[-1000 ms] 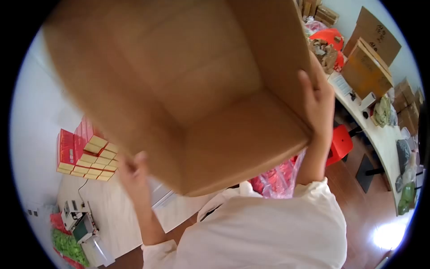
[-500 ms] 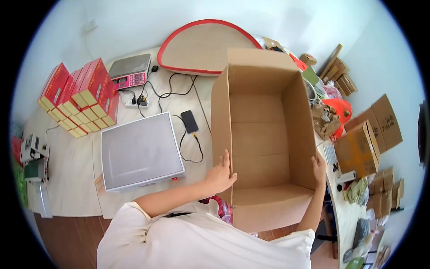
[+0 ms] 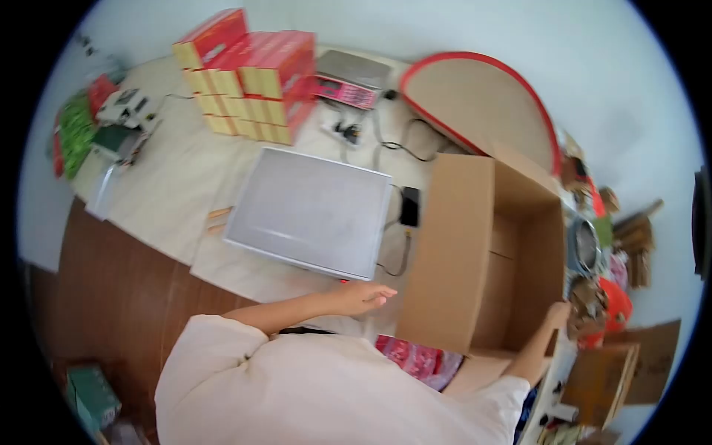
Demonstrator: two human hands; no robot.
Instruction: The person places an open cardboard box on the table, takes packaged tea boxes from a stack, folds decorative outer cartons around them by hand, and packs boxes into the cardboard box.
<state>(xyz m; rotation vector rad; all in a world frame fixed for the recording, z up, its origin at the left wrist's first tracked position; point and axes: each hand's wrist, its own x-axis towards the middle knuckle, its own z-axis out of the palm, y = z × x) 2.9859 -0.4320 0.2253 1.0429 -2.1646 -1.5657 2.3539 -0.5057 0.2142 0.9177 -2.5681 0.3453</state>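
A large empty cardboard box (image 3: 452, 252) stands at the right of the table with its top flaps up. My right hand (image 3: 558, 314) is shut on the near right edge of the box; part of its fingers is hidden. Clear of the box, my left hand (image 3: 363, 297) hangs just left of its flap, fingers stretched out and holding nothing. Close by that hand is the near edge of a flat grey machine with a metal top (image 3: 311, 211). Beneath the box's near side shows a red and pink plastic-wrapped bundle (image 3: 419, 362).
Stacked red and yellow boxes (image 3: 256, 81) stand at the back left beside a scale (image 3: 348, 78). A phone (image 3: 409, 206) and cables lie between machine and box. A red-rimmed beige panel (image 3: 482, 100) leans at the wall. Another open carton (image 3: 601, 382) is at right.
My left hand has let go of the box's left side and moved away from it. My right hand stays on the box. The view has turned left, so things appear shifted right.
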